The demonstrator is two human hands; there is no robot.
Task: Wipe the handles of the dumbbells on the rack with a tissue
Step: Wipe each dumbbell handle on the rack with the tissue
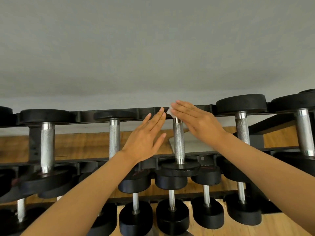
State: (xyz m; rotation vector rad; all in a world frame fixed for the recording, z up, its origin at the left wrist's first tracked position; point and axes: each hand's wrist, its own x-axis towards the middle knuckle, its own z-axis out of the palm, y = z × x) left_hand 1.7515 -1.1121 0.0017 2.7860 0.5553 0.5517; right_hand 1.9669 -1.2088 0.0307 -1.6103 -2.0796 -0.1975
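**Two-tier rack, loaded with dumbbells**

I see a black metal rack [192,152] standing on a wooden floor [252,229] against a grey wall. Its upper tier carries a row of dumbbells laid across the front and back rails, black heads resting on the rails and knurled chrome handles spanning the gap; the centre dumbbell [179,142] sits between a slimmer one [114,135] on its left and another [242,128] on its right. The lower tier holds smaller dumbbells [171,200] set side by side, heads nearly touching.
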